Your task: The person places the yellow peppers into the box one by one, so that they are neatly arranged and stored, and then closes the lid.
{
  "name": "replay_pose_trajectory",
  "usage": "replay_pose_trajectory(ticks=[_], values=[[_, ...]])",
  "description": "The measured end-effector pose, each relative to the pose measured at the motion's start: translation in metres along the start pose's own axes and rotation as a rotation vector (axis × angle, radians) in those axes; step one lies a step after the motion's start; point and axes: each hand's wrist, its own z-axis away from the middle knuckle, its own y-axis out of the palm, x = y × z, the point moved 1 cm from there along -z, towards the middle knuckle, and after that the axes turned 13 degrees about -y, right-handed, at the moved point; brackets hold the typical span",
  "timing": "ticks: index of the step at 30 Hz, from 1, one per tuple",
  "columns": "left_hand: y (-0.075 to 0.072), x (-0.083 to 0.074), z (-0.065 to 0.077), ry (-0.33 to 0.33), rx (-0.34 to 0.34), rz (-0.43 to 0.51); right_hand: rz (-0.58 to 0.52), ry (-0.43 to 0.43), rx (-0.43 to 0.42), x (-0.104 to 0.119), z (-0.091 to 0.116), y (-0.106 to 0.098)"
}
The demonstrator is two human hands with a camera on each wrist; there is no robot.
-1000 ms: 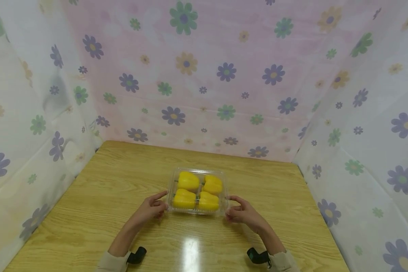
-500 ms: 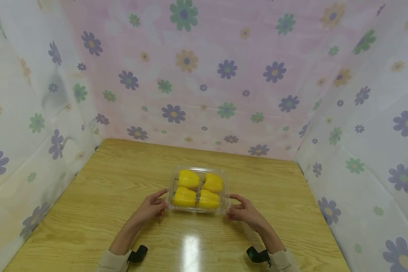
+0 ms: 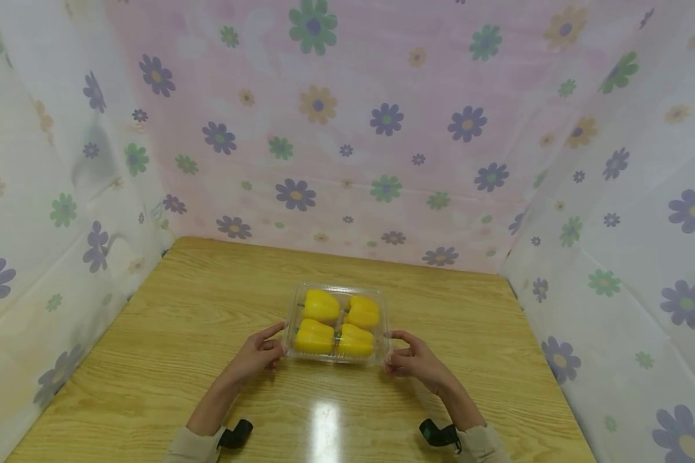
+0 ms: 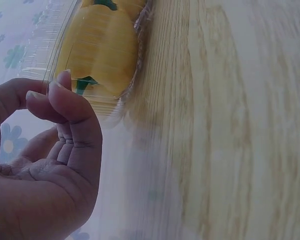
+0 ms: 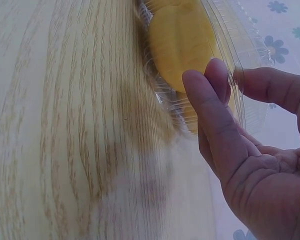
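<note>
A clear plastic clamshell box (image 3: 338, 359), lid closed, stands mid-table with several yellow bell peppers (image 3: 315, 337) in two rows inside. My left hand (image 3: 259, 352) pinches the box's left rim near its front corner, thumb on one side and fingers on the other. On the opposite side, my right hand (image 3: 418, 363) pinches the right rim the same way. Close up in the left wrist view, a pepper (image 4: 100, 47) with a green stem shows through the ribbed plastic beside the fingertips. The right wrist view shows another pepper (image 5: 182, 42) behind the clear wall.
The wood-grain table (image 3: 208, 289) meets a flower-print curtain (image 3: 347, 128) at the back, with similar sheets on both sides. A black wrist mount (image 3: 235, 435) sits at the left cuff and a matching wrist mount (image 3: 438, 435) at the right one.
</note>
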Motion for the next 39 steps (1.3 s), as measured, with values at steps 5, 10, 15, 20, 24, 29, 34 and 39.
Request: replay_pose_trajectory(ticks=[5,10,15,20,24,29,34,39], values=[[0.0005,0.0011,-0.0009,0.001,0.009,0.006,-0.015,0.013,-0.018,-0.0021,-0.0008,0.0008],[0.0020,0.0010,-0.0006,-0.009,0.002,0.011,-0.028,0.018,-0.027,-0.0035,-0.0006,0.0007],[0.0018,0.0000,-0.0017,-0.007,-0.001,0.006,-0.020,0.017,-0.016,-0.0056,-0.0009,-0.0013],[0.0010,0.0005,-0.0035,-0.003,0.003,-0.003,-0.004,-0.002,-0.005,-0.0069,-0.0003,-0.0024],[0.0007,0.0015,-0.0046,0.000,0.010,-0.009,-0.004,-0.015,0.001,-0.0080,0.0006,-0.0029],[0.0002,0.0022,-0.0058,0.002,0.024,0.000,-0.012,-0.016,-0.005,-0.0095,0.0020,-0.0036],[-0.0004,0.0019,-0.0053,0.006,0.031,0.009,-0.005,-0.012,-0.015,-0.0078,0.0035,-0.0030],[-0.0009,0.0026,-0.0063,0.017,0.041,0.005,0.026,-0.014,-0.019,-0.0054,0.0046,-0.0035]])
